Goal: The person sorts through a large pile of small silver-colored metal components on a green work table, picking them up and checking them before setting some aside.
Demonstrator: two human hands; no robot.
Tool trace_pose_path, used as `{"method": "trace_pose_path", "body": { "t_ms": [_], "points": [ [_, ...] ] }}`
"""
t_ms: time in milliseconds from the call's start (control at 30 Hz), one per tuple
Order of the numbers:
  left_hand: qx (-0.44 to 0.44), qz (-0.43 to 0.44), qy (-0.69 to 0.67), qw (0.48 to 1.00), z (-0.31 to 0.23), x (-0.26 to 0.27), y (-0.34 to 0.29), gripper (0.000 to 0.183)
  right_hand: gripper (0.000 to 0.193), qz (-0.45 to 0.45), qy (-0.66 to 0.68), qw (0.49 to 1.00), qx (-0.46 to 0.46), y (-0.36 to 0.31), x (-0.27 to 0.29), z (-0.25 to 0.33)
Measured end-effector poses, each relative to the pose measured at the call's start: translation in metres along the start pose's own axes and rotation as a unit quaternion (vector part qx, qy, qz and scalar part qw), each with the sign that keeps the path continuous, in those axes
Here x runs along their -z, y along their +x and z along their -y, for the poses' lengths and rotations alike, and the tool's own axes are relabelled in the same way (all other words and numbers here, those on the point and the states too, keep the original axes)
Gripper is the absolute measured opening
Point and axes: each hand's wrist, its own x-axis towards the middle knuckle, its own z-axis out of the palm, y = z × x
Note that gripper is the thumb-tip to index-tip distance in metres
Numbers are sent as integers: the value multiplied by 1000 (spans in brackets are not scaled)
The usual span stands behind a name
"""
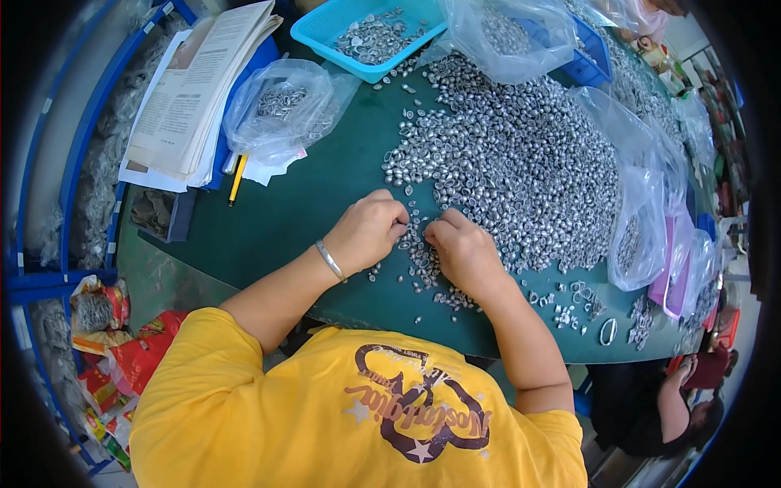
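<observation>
Small metal rings (521,163) heap beside both hands; left hand (370,228) and right hand (464,252) grips seemingly pinch 1 each; a nudge could scatter them off the counter (293,203).

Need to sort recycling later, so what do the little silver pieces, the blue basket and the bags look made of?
Small ring pieces: likely metal, shiny silver-grey glints. Blue basket: looks like moulded plastic with a matte, slotted wall. Bags: thin clear plastic film, crinkled and see-through.

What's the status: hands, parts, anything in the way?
Left hand and right hand closed, fingertips together over loose metal rings. Big ring pile just beyond, on the green table. Nothing blocking; plastic bags off right.
</observation>
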Motion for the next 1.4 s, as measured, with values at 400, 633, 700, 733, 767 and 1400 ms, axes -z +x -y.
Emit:
{"method": "trace_pose_path", "body": {
  "t_ms": [400,633,700,733,767,1400],
  "points": [
    [-15,-21,-9,1000,-3,-5,-4,11,13,-53,385,862,-324,17,14,-19],
    [-19,-25,-12,999,-2,-3,-6,12,10,-117,-36,986,-110,28,-8,-10],
    [-17,-21,-20,999,-1,-2,-7,12,11,-157,42,986,-41,27,-7,-14],
    [-16,-21,-21,999,0,-1,-6,12,8,-179,88,979,-32,26,-7,-16],
    [-22,-11,-22,999,1,1,-6,12,8,-178,88,979,-33,23,-4,-16],
    [27,31,-2,999,-11,3,-5,14,14,-12,819,473,-324,-25,20,-25]
  ]
}}
